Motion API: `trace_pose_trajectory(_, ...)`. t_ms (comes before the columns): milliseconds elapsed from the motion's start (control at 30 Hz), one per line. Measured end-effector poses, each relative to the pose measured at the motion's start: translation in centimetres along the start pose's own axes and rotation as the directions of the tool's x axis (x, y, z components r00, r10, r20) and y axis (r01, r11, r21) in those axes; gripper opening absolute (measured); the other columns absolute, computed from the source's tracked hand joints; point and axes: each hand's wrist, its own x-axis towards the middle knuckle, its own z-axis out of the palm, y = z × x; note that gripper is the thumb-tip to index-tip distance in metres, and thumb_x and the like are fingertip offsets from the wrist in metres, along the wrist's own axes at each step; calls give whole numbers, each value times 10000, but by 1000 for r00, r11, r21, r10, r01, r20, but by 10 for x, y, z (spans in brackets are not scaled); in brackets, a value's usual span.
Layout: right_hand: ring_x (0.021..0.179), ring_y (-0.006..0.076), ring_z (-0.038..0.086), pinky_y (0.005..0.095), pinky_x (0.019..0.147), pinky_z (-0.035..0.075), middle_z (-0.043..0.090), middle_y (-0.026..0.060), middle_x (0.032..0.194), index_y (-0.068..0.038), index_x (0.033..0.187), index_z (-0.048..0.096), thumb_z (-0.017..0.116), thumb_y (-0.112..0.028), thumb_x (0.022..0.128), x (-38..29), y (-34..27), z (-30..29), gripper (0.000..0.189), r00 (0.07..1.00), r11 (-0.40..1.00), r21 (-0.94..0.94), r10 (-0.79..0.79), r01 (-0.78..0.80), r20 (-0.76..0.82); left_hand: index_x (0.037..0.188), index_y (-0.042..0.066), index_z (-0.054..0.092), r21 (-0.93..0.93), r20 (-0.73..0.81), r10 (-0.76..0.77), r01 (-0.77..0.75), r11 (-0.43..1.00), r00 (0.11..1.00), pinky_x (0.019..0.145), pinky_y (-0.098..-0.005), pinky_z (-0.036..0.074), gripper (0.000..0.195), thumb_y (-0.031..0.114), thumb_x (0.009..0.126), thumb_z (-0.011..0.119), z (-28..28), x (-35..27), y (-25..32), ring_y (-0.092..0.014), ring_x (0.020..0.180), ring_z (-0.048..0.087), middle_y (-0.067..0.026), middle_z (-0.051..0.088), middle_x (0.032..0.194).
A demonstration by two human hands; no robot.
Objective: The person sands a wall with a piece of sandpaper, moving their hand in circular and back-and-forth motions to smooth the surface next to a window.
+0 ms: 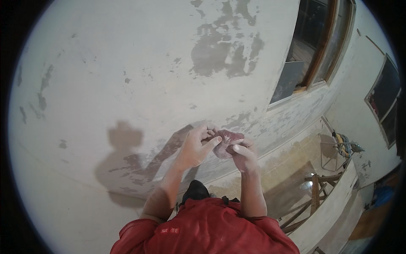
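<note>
Both hands hold a bent, dark red sheet (229, 139) coated in pale dust; it looks like sandpaper. My left hand (201, 143) pinches its left edge between thumb and fingers. On the right side, my right hand (245, 155) grips the lower edge with the thumb on top. White dust covers the fingers of both hands. In front of me rises a white plastered wall (152, 104), with a large grey patch (215, 47) of uneven coating high up and smaller grey marks lower down.
A wood-framed window (317, 63) opens in the wall at upper right. Along the right stand wooden trestle legs (315, 193) beside a long pale board (326, 219). A metal-framed stand (330, 152) holds yellow and dark items. Tiled floor (285, 162) runs along the wall's foot.
</note>
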Motion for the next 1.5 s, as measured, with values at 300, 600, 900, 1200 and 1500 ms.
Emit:
trace_pose_trajectory(300, 1138, 161, 627, 293, 913, 490, 677, 121, 1287, 29, 1387, 592, 709, -147, 940, 4, 23, 45, 494, 999, 971, 238, 11, 0, -44, 1104, -2, 612, 85, -274, 67, -46, 995, 959, 833, -268, 539, 152, 47, 976, 678, 13, -6, -13, -109, 930, 648, -64, 668, 974)
trace_pose_trajectory(600, 1108, 201, 680, 327, 944, 521, 721, 182, 1200, 93, 1274, 646, 547, 20, 983, 63, 17, 30, 316, 841, 738, -627, -486, 249, -238, 1079, 37, 679, 825, -292, 533, -72, 560, 794, 953, -430, 488, 207, 43, 876, 722, -29, -23, 7, -335, 1078, 634, -143, 671, 1135)
trace_pose_trajectory(900, 1175, 376, 698, 411, 973, 566, 707, 251, 1233, 80, 1295, 659, 642, 0, 920, 105, 49, 103, 384, 508, -176, -875, -755, 451, 414, 1538, 95, 457, 884, -375, 577, 467, -12, 725, 1199, -497, 333, 748, 76, 852, 755, -95, -71, 32, -377, 1526, 331, -210, 337, 1647)
trace_pose_trajectory(1200, 1319, 398, 611, 426, 1088, 531, 641, 248, 1389, 78, 1349, 631, 551, 114, 868, 116, 30, 79, 488, 529, -19, -984, -841, 177, 111, 1617, 79, 335, 948, -244, 733, 315, 43, 635, 1219, -688, -48, 981, 478, 846, 792, -144, -40, 4, -508, 1580, 54, -277, 181, 1702)
trace_pose_trajectory(1500, 1324, 412, 597, 416, 939, 604, 626, 179, 1438, 7, 1470, 547, 652, -49, 929, 113, -2, -3, 553, 646, -395, -914, -675, 93, 357, 1560, 159, 452, 909, -155, 872, 413, -59, 465, 1215, -688, 44, 682, 395, 942, 620, -170, -30, 47, -442, 1582, 187, -218, 308, 1683)
